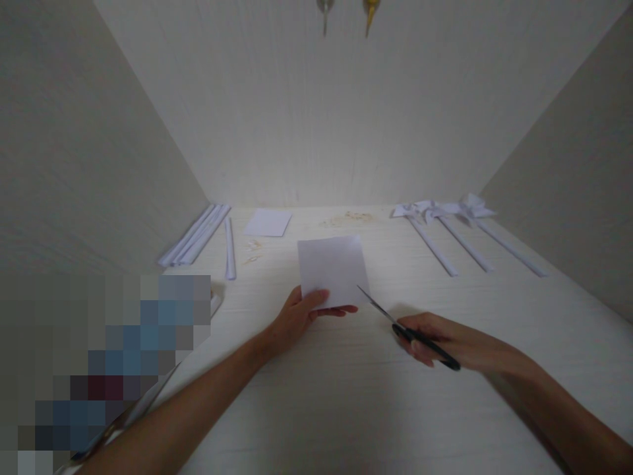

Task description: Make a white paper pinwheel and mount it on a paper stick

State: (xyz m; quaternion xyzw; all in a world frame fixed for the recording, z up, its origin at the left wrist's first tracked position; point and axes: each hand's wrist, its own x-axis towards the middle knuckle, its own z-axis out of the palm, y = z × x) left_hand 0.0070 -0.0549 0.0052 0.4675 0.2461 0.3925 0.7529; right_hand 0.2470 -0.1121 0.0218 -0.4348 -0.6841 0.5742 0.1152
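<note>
A square sheet of white paper [332,267] is held up over the table by my left hand [309,307], thumb on top and fingers beneath. My right hand [425,336] grips a pair of scissors [378,307] with black handles. The blades point up and left, their tip at the lower right part of the paper; I cannot tell whether they touch it. Behind the held paper, a smaller-looking white paper piece [268,222] lies flat on the table.
Several rolled paper tubes [198,234] lie at the left, with one single tube [230,249] beside them. On the right rest three paper sticks [465,244] topped with folded paper [430,210]. Walls enclose the white table [306,409]. The lower left is pixelated.
</note>
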